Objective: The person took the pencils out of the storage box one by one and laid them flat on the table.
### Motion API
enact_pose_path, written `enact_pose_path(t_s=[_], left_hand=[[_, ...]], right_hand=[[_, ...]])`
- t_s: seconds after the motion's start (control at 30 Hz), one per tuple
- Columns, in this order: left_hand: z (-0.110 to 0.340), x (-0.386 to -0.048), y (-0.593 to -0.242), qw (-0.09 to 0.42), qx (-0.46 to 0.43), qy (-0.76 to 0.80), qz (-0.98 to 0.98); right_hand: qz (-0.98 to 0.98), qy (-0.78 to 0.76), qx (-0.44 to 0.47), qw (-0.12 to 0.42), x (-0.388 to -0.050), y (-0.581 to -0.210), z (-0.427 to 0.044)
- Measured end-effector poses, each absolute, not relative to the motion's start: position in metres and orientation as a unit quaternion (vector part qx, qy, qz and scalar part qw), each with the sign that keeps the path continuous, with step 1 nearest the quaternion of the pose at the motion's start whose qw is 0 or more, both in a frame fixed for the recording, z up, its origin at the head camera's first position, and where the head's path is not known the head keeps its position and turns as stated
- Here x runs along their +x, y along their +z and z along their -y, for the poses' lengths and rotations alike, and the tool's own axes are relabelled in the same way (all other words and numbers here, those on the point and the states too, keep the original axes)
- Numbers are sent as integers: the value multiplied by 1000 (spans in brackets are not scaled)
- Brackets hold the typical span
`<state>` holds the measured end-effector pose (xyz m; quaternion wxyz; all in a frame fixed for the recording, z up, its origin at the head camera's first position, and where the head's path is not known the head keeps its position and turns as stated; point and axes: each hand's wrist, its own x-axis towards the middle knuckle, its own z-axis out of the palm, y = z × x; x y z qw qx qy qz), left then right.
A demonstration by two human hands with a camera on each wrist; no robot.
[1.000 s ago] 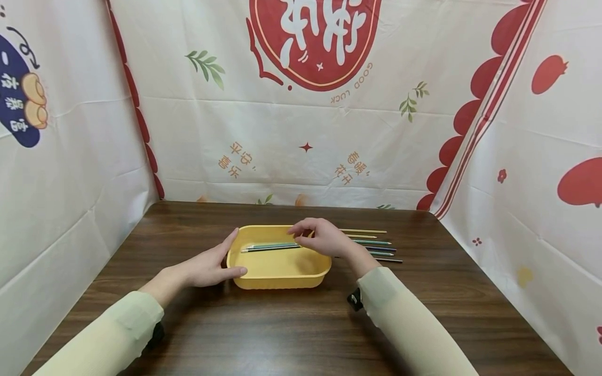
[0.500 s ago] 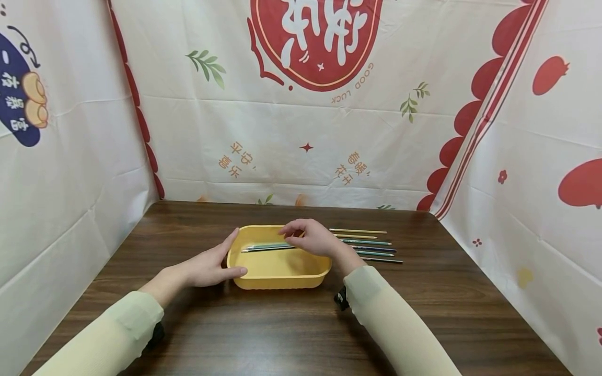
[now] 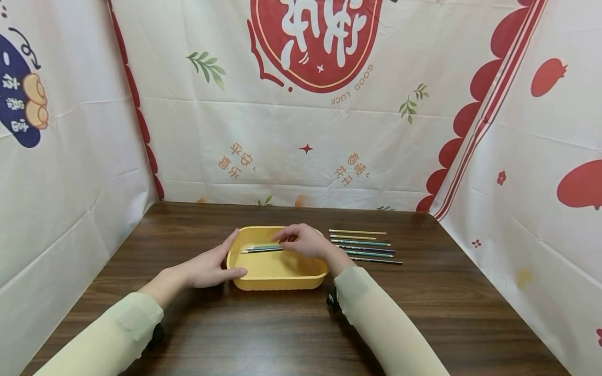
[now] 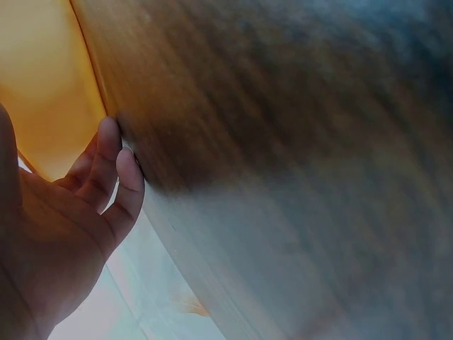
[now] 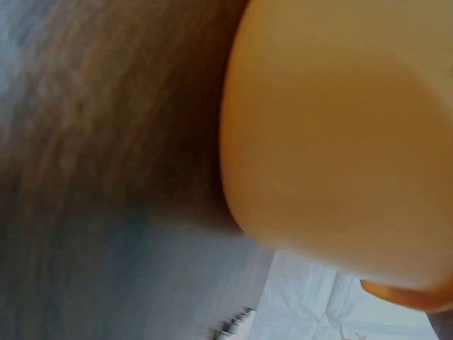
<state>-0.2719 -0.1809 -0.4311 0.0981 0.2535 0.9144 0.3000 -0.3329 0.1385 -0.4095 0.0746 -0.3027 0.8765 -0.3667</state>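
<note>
A shallow yellow plastic basket (image 3: 270, 283) stands on the table. My left hand (image 3: 207, 269) rests against its left end, thumb over the near rim and fingers along the outer wall. In the left wrist view, the fingertips of the left hand (image 4: 85, 205) touch the yellow wall. Inside the basket lie a few pencils (image 3: 258, 249), teal and dark, side by side. Just above them is my right hand (image 3: 304, 242), its fingers loosely bent with nothing visible in them; it hides the pencils' right ends. The right wrist view shows mostly the basket's outer wall (image 5: 333, 156).
On the table to the right of the basket, several pencils (image 3: 362, 243) lie roughly parallel, in yellow, teal and dark colours. The dark wood table (image 3: 263, 334) is bounded by a printed cloth (image 3: 277, 172) at the back and sides.
My right hand has moved left over the basket, uncovering the left ends of the pencils on the table. The left hand, basket and pencils have stayed in place.
</note>
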Motion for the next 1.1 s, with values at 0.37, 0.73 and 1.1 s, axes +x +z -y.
enact_pose_path(t_s=[0.37, 0.73, 1.1], left_hand=[[181, -273, -433, 98, 254, 301, -914], [181, -272, -431, 103, 253, 303, -913], [182, -271, -431, 104, 255, 305, -912]], right_hand=[[-877, -360, -304, 98, -334, -419, -130], [-888, -319, -313, 113, -335, -424, -128], [-903, -278, -307, 113, -337, -427, -126]])
